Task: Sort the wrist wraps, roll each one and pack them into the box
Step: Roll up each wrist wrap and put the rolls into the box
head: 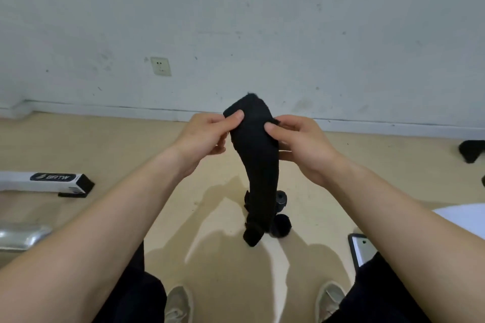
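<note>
Both hands hold 1 long black wrist wrap [258, 165] up in the air, in front of the person. The left hand [207, 134] pinches the wrap's top left edge, with the thumb on the front and the other fingers curled behind. The right hand [301, 144] pinches the top right edge the same way. The top of the wrap sticks up a little above both thumbs. The rest hangs down loose, and its bottom end is low, close to the floor [131, 144].

Just right of the wrap's bottom end sit 2 small black rolls on the floor, 1 roll [281, 198] higher and 1 roll [282, 225] lower. They are partly hidden behind the wrap.

Far left of the wrap lies a white bar [39, 182] with a black end and the letters BRTW. Up and left of the wrap, a socket [160, 66] is on the white wall [236, 21]. Far right of the wrap is a dark thing [471, 151] on the floor; I cannot tell what it is. Down and right of the wrap lies a phone [362, 248]. Below the wrap are 2 light shoes, the left shoe [178, 304] and the right shoe [329, 299].
</note>
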